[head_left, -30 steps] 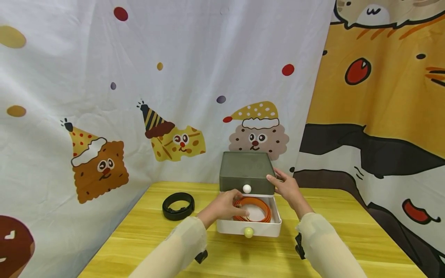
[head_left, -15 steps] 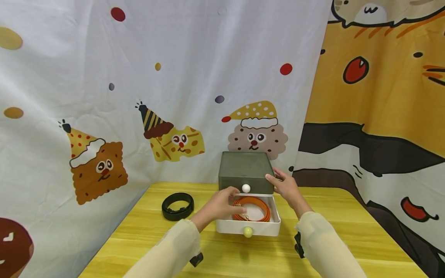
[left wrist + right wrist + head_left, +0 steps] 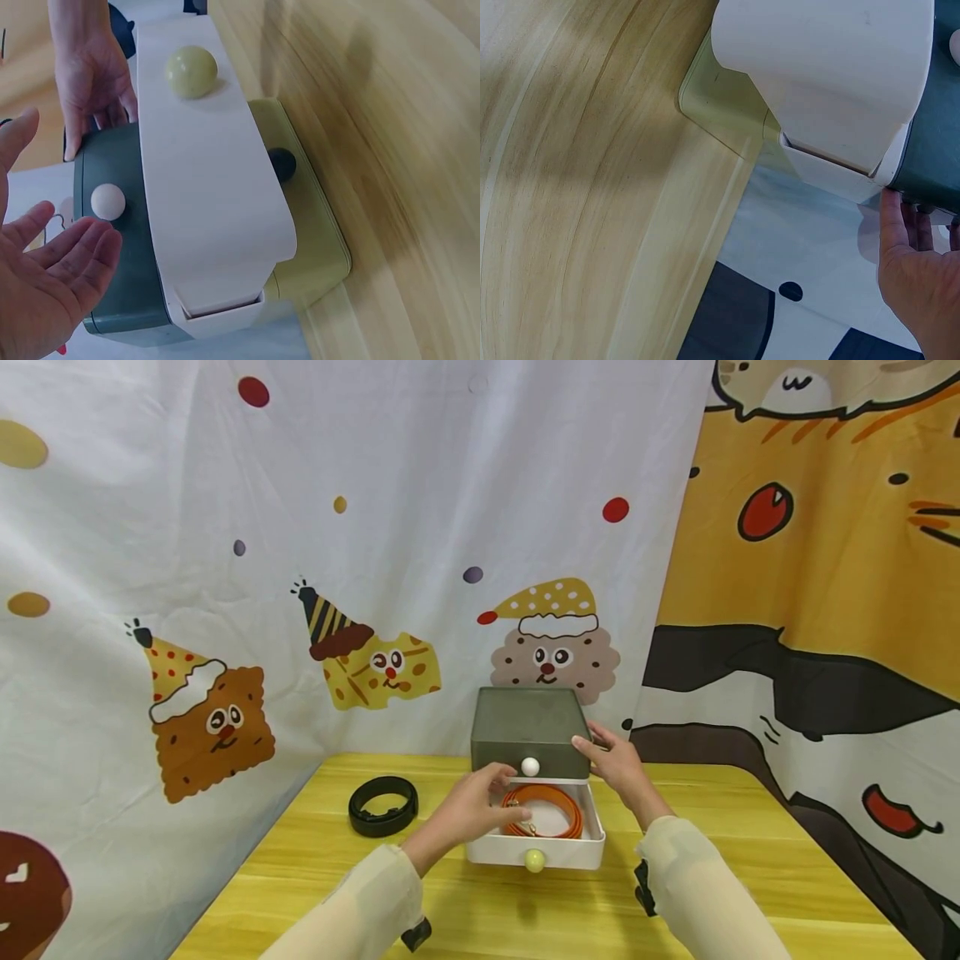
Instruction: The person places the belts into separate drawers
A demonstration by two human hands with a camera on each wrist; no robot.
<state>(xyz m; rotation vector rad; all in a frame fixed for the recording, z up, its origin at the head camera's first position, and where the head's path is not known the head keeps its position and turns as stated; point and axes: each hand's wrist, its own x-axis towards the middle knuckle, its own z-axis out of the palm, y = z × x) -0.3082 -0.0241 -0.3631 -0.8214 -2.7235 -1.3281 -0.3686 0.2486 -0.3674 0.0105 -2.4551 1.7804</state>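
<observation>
A small drawer unit stands on the table, with a dark green top tier (image 3: 531,735) bearing a white knob (image 3: 530,767). Its white middle drawer (image 3: 570,855), with a yellow-green knob (image 3: 535,861), is pulled out. Inside lies a coiled orange belt (image 3: 574,814) with a gold-coloured clasp. My left hand (image 3: 471,806) hovers over the drawer's left side, thumb and fingers spread apart and holding nothing; the left wrist view shows its fingers near the white knob. My right hand (image 3: 617,766) rests against the right side of the green tier, fingers along it (image 3: 894,225).
A coiled black belt (image 3: 359,823) lies on the wood-grain table (image 3: 300,877) left of the unit. Under the white drawer sits a yellow-green bottom tier (image 3: 315,225) with a dark knob (image 3: 282,163). A cartoon-printed curtain (image 3: 420,485) hangs behind.
My left hand has drawn slightly back to the left, away from the orange belt, which stays in the drawer. The right hand keeps its place on the unit.
</observation>
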